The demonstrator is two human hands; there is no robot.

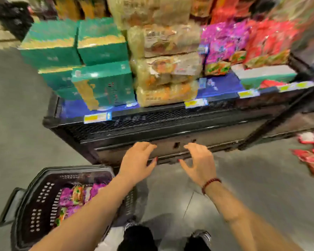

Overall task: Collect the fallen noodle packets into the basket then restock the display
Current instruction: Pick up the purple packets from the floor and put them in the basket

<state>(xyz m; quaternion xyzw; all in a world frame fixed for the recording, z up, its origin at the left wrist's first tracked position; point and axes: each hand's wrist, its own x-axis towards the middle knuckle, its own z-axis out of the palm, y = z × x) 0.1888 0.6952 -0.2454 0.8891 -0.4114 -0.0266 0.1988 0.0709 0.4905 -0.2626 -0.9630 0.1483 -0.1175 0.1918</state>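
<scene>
Both hands are hovering out in front of the black display shelf, low down by its base. The left hand is spreading loose, its fingers relaxed and holding nothing; the right hand (beaded bracelet on the wrist) is doing the same, empty and slack. Down at lower left, the black basket is sitting on the floor under the left forearm, carrying purple noodle packets. Over at the far right, red fallen packets are lying on the floor, well apart from the basket. Up on the shelf, green boxes are standing stacked at the left, clear-wrapped noodle packs are piling in the middle, and purple shelf packets and red shelf packets are leaning at the right.
</scene>
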